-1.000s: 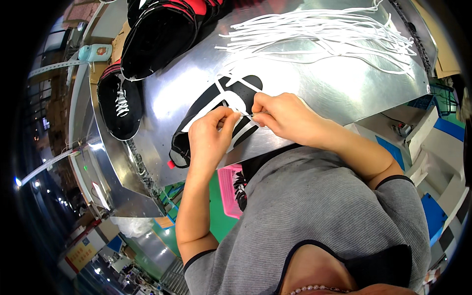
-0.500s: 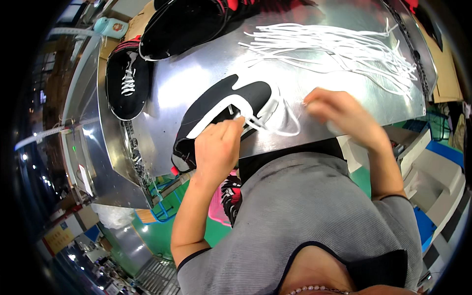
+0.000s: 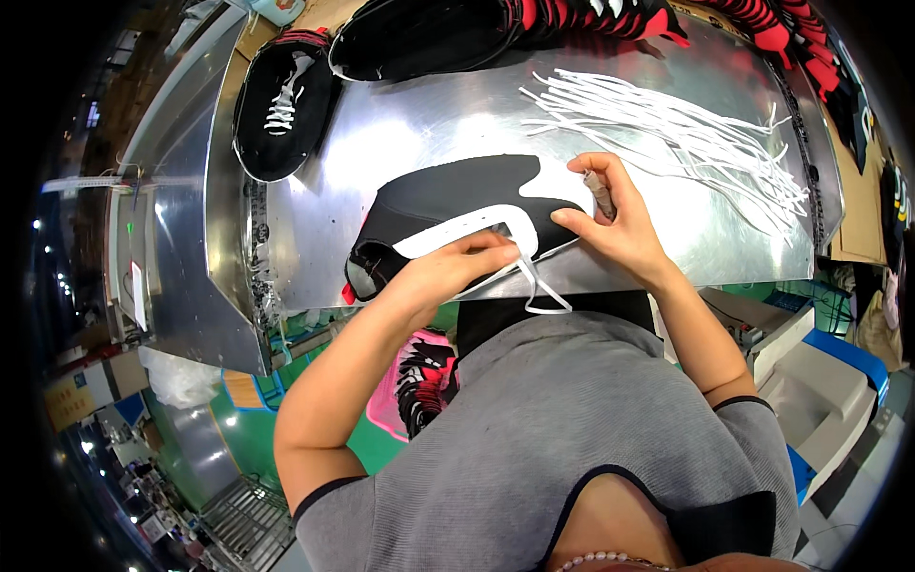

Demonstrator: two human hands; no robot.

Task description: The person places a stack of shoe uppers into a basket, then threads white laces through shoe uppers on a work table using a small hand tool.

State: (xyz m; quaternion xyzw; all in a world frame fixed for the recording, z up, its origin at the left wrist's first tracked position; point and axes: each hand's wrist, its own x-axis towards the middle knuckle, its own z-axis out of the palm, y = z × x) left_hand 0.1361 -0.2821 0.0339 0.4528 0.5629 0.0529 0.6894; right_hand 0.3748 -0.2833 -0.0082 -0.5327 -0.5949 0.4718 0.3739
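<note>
A black shoe upper [image 3: 448,191] with a white band round its lace opening lies tilted on the metal table before me. My left hand [image 3: 462,262] is at that opening, fingertips pinched together on a white shoelace [image 3: 547,303], which loops down over the table's near edge. Where the lace runs under the fingers is hidden. At the white-and-black toe end, my right hand [image 3: 620,219] curls round the upper, thumb on its top and index finger at the far side. Tape wraps one of its fingers.
White laces [image 3: 667,133] lie spread on the metal table [image 3: 400,124] at the far right. A laced black shoe upper [image 3: 284,110] is at the left, beside a row of nested black-and-red uppers [image 3: 429,38]. A pink basket [image 3: 386,405] holds more below.
My right hand has come in from the right onto the toe end. The upper has turned flatter, its toe now further right. The lace loop has dropped nearer to me. My view has shifted.
</note>
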